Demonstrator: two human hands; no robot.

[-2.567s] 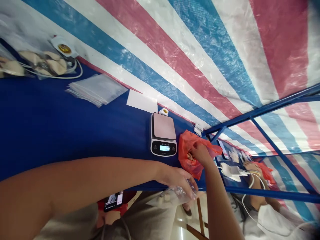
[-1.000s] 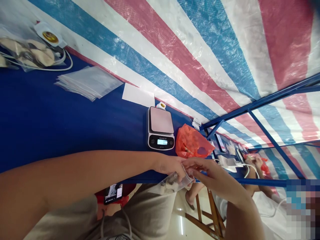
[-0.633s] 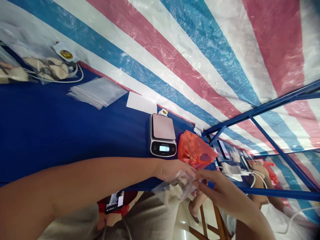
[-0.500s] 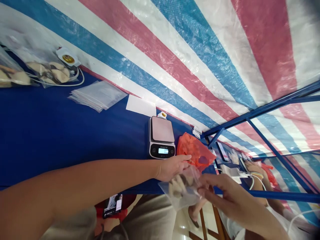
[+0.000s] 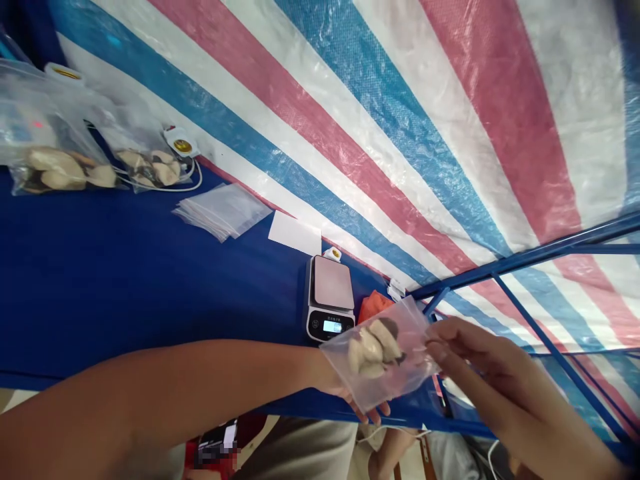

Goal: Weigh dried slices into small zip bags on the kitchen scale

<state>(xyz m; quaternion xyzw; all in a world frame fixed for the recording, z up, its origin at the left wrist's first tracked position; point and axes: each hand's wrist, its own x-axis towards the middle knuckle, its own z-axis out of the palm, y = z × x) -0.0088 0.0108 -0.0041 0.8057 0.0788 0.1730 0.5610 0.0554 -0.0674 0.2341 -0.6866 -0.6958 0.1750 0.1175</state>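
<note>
In the head view my right hand (image 5: 480, 373) pinches one edge of a clear zip bag (image 5: 413, 333). Inside the bag lie several pale, thick pieces (image 5: 373, 347) with dark parts. My left hand (image 5: 345, 392) is beneath the bag, its fingers apart and partly hidden by it; whether it touches the plastic, I cannot tell. Just beyond the bag stands a kitchen scale (image 5: 333, 283) with a lit display and a bare weighing plate. A red plastic bag (image 5: 374, 305) shows behind the held bag, mostly covered by it.
A stack of flat zip bags (image 5: 225, 210) and a white paper (image 5: 296, 233) lie on the blue table (image 5: 125, 280). Filled bags (image 5: 60, 170) and a white cable (image 5: 200, 177) are at the left. A blue metal frame (image 5: 530, 250) rises at the right, before a striped sheet.
The zip bag has come up in my right hand and now hides much of the red bag. My left hand has moved down beneath it. The view has shifted.
</note>
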